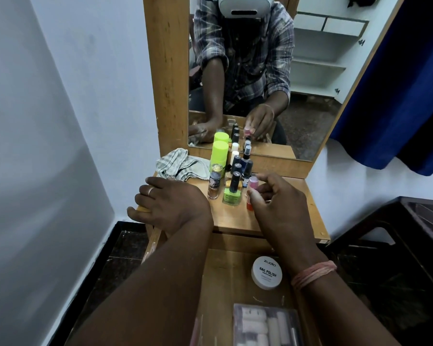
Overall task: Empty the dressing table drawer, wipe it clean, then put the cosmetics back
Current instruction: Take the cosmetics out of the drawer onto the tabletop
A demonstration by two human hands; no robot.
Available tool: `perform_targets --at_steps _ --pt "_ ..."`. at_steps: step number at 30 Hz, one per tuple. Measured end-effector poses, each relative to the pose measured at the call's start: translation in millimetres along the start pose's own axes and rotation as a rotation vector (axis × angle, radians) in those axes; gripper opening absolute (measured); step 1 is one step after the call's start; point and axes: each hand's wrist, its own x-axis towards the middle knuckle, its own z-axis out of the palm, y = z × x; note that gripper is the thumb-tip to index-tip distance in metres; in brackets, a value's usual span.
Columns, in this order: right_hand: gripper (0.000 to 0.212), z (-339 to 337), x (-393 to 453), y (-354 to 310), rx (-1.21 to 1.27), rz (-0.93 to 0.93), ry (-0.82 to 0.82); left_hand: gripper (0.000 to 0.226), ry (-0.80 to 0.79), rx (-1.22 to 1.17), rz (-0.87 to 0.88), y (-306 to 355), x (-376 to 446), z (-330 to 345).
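Bottles (235,171) cluster mid-tabletop (308,213), just before the mirror (310,78). Cloth (183,164) lies left of the bottles, at the tabletop's back. Left hand (168,203) rests on the tabletop's left front corner. Right hand (273,201) is right of the bottles. Open drawer (225,270) sits below the front edge; in it, a jar (266,272), with a clear box (265,325) nearer the viewer.

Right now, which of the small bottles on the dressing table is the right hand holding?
The pink-capped bottle with orange contents, at the right edge of the cluster. The right hand pinches it; the green nail polish beside it stands untouched.
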Motion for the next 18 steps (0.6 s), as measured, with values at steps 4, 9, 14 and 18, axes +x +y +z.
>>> perform_targets --at_steps 4,9,14,18 --pt "0.030 2 -8 4 -0.010 0.042 -0.031 0.054 0.014 -0.009 0.003 -1 0 1" --pt "0.030 3 -14 4 0.003 0.079 -0.034 0.053 0.022 -0.034 -0.002 -1 0 2" --pt "0.036 2 -14 6 -0.003 0.108 -0.046 0.053 0.021 -0.047 0.006 -1 1 3" --pt "0.042 -3 -14 4 -0.003 0.146 -0.056 0.055 0.020 -0.045 0.008 -1 1 3"
